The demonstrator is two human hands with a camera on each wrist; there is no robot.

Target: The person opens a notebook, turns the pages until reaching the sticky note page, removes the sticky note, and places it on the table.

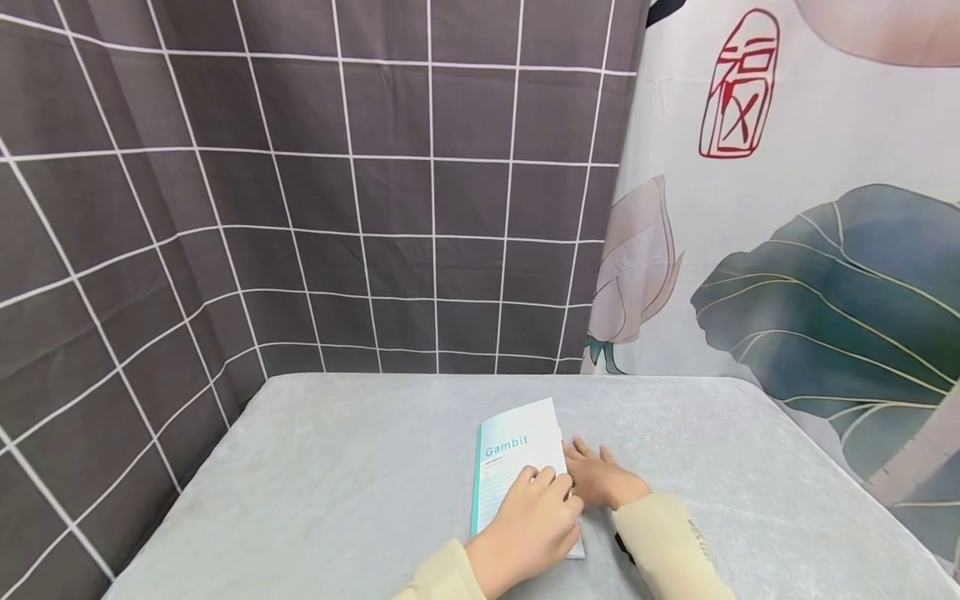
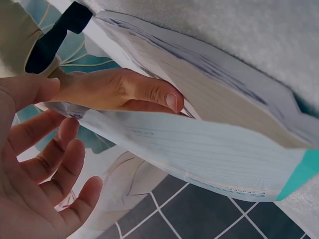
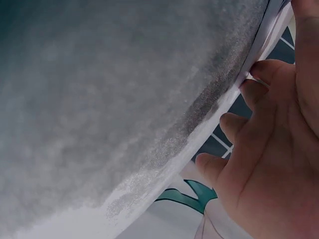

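Observation:
A white notebook (image 1: 517, 437) with a teal spine and "Gambit" on its cover lies on the grey table. Its front cover (image 2: 184, 149) bows up from the pages (image 2: 199, 84). Over the cover, my left hand (image 1: 534, 521) has bent fingers at the right edge; in the left wrist view, its thumb and index finger pinch that edge. My right hand (image 1: 600, 479) is at the notebook's right side with fingers spread. Its thumb reaches between cover and pages in the left wrist view, while the right wrist view shows its fingertips (image 3: 259, 69) right at the notebook's edge.
The grey cloth-covered table (image 1: 337, 483) extends around the notebook. Behind and left of it hangs a dark curtain (image 1: 390, 200) with a white grid. A pale curtain (image 1: 675, 333) with lotus prints hangs at the right.

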